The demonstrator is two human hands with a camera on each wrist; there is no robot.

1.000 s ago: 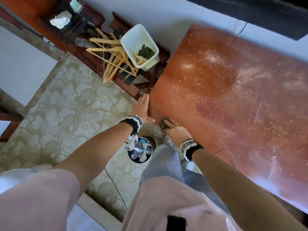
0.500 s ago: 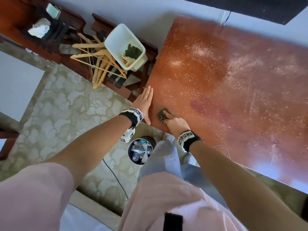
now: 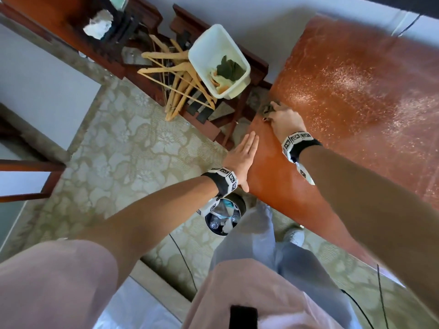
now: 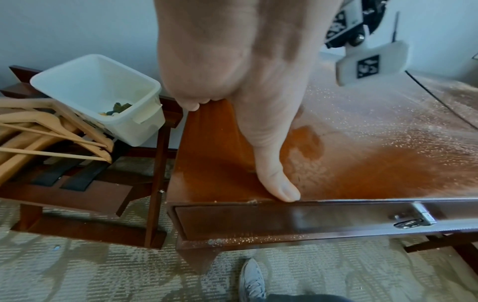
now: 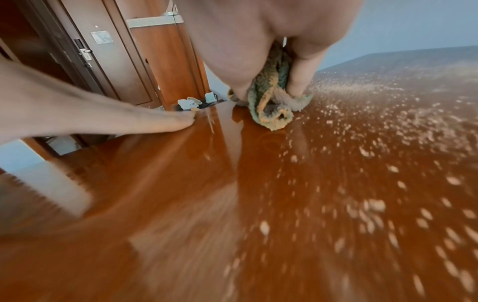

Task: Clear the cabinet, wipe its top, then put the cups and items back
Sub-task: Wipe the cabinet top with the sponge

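Observation:
The red-brown cabinet top [image 3: 344,119] is bare and dusted with pale specks. My right hand [image 3: 282,119] grips a crumpled green and yellow cloth [image 5: 271,98] and presses it on the top near the left edge; only a dark corner of the cloth [image 3: 267,108] shows in the head view. My left hand [image 3: 242,155] lies flat with straight fingers against the cabinet's left edge, its thumb [image 4: 279,183] on the front corner of the top [image 4: 362,132]. No cups are in view.
A white tub [image 3: 219,60] with rags inside and several wooden hangers [image 3: 175,79] sit on a low wooden rack left of the cabinet. A round bin [image 3: 224,216] stands on the patterned carpet by my legs. A thin cable [image 3: 185,264] runs across the floor.
My right hand has swept the cloth from the front left corner away along the left edge. My left hand stayed flat against the cabinet's side, shifting slightly forward.

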